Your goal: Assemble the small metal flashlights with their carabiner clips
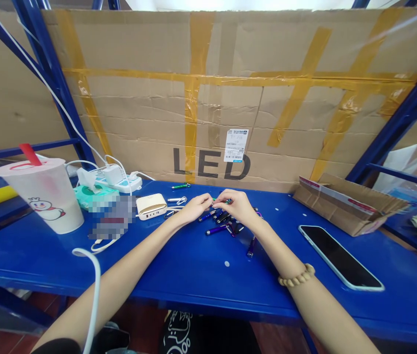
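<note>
My left hand [198, 207] and my right hand [236, 205] meet above the middle of the blue tabletop, fingertips pinched together. Between the right fingers shows part of a small green metal tube [228, 201]. Whatever the left fingertips pinch is too small to make out. Beneath the hands lies a loose pile of slim penlight-like tubes, among them a purple tube [215, 230] and a black tube [223, 217]. Another dark purple tube [251, 247] lies below my right wrist. Further back rest a green tube [181, 186] and a silver tube [176, 200] with a clip.
To the left stand a paper cup [51, 196] with a red straw, a tissue pack [96, 197], a power strip [129, 184] and a cream power bank [151, 206]. At right are a phone [341, 258] and an open cardboard box [351, 204]. Tall taped cardboard [138, 113] closes the back.
</note>
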{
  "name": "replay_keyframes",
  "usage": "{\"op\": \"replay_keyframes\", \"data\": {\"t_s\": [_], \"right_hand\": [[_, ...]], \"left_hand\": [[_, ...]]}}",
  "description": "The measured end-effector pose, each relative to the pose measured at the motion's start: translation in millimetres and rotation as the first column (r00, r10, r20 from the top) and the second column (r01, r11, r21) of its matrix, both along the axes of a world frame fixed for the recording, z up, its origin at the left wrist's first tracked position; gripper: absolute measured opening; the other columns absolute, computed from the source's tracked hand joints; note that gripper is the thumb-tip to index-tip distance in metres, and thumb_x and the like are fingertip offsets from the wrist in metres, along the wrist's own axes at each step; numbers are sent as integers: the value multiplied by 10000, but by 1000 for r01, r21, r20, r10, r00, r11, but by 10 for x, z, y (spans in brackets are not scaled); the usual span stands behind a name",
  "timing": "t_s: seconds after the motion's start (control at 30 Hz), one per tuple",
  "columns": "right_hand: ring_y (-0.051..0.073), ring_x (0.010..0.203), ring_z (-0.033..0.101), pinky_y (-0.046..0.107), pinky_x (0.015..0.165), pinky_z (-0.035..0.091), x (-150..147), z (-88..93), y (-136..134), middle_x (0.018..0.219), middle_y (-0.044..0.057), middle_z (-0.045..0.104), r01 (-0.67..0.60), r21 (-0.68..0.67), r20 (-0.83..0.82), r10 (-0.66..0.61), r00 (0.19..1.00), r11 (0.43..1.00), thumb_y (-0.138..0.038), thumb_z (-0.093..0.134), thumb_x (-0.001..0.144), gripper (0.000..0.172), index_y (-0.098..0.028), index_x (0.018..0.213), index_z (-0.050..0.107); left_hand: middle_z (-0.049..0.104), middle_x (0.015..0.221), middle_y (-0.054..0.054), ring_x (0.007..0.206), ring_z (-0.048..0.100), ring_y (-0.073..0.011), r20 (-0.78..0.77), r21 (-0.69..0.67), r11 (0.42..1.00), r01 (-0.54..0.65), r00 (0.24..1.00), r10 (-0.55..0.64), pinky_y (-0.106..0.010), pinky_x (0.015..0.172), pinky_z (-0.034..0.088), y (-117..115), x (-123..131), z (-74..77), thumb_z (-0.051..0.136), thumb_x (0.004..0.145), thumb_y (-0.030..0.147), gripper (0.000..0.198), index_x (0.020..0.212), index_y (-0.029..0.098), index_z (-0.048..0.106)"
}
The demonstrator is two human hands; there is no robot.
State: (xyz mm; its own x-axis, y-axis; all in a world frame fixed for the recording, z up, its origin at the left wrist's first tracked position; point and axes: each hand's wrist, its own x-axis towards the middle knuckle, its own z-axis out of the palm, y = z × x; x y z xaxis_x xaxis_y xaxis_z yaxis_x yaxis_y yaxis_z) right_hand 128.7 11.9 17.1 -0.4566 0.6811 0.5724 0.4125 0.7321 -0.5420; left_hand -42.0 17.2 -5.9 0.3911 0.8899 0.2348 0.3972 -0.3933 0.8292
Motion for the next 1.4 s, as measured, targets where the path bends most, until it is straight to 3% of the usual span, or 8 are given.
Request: {"op": "replay_keyframes", "data": {"t_s": [0.13,0.33,0.53,0.8,1.0,1.1,1.27,1.4], "right_hand": [[146,672,575,276,671,448,-1,-15,-12,722,45,638,-34,-1,63,34,997,999,-321,657,732,150,-185,669,670],[133,640,539,256,638,413,27,29,-39,713,37,605,-4,55,132,-3,991,999,-328,652,743,172,-174,668,656],[149,686,546,259,658,400,40,35,-30,720,51,605,-44,64,272,25,962,997,-365,606,782,227,-180,662,661],[130,589,514,252,604,376,-6,-39,2,615,35,588,-17,48,176,8,984,999,-373,623,764,274,-171,579,645],[110,523,495,241,560,365,-45,-43,-16,540,18,584,64,-71,110,-56,992,995,-387,638,726,322,-157,504,600],[99,469,483,232,518,372,-65,-32,-45,474,4,553,63,-199,97,-44,994,978,-338,616,730,329,-154,463,557],[86,392,479,206,430,402,-90,-45,-62,451,-19,550,12,-488,-11,-20,1000,873,-317,600,710,244,-151,531,597],[70,387,466,192,409,438,-103,-56,-53,481,-15,575,-27,-615,-108,-51,993,788,-254,588,703,227,-147,503,585]], "left_hand": [[533,776,-4,725,529,-116,16,-46,997,-59,998,60,-267,726,450,-22,12,-67,265,884,379,301,764,175,451],[594,793,1,727,569,-134,-218,99,989,-107,968,126,-291,736,452,-65,3,-52,233,899,371,294,817,206,462],[611,817,-5,776,582,-148,-294,168,983,-78,948,126,-286,732,449,-98,21,-71,218,905,329,272,852,217,460],[577,721,9,694,587,-159,-353,211,970,-123,916,193,-299,701,437,-214,36,51,189,909,319,276,991,230,437],[568,680,13,681,601,-166,-325,240,963,-120,925,197,-295,678,439,-220,45,43,165,914,334,301,1059,238,411],[581,684,3,672,597,-176,-348,268,956,-120,913,212,-303,670,433,-210,49,25,165,914,320,299,1064,229,407],[608,729,-7,676,584,-173,-338,294,950,-102,919,204,-305,684,420,-219,65,46,175,912,277,278,1059,219,404],[607,766,-14,744,577,-175,-362,348,932,-97,903,229,-335,763,399,-245,87,59,181,905,225,266,1048,205,404]]}}
